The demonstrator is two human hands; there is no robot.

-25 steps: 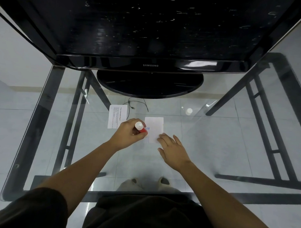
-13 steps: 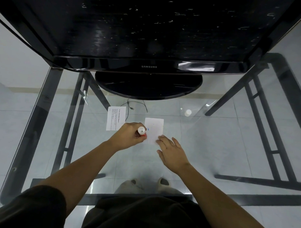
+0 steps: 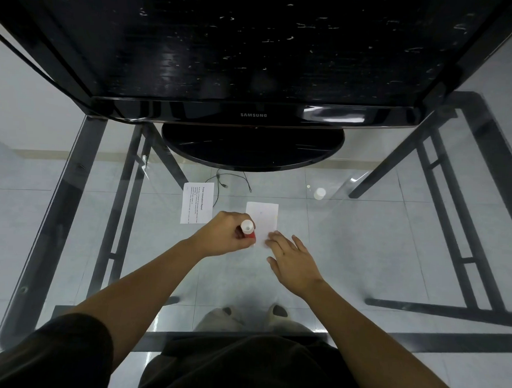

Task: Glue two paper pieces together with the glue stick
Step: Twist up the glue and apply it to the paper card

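Observation:
A blank white paper piece (image 3: pixel 262 215) lies on the glass table in front of me. My left hand (image 3: pixel 223 236) grips a red glue stick (image 3: pixel 247 230) with a white end, its lower end at the paper's left near edge. My right hand (image 3: pixel 293 257) lies flat, its straight fingertips pressing the paper's near right corner. A second, printed paper piece (image 3: pixel 197 202) lies just to the left, apart from both hands.
The white glue cap (image 3: pixel 319 193) stands on the glass table (image 3: pixel 363 241) at the back right. A black monitor (image 3: pixel 251 115) on a round base (image 3: pixel 252 148) fills the back. A thin cable (image 3: pixel 220 184) lies behind the papers. My shoes show through the glass.
My left hand has slid the glue stick along the paper's left side, up and then back toward the near edge. My right hand has kept its place on the paper's corner.

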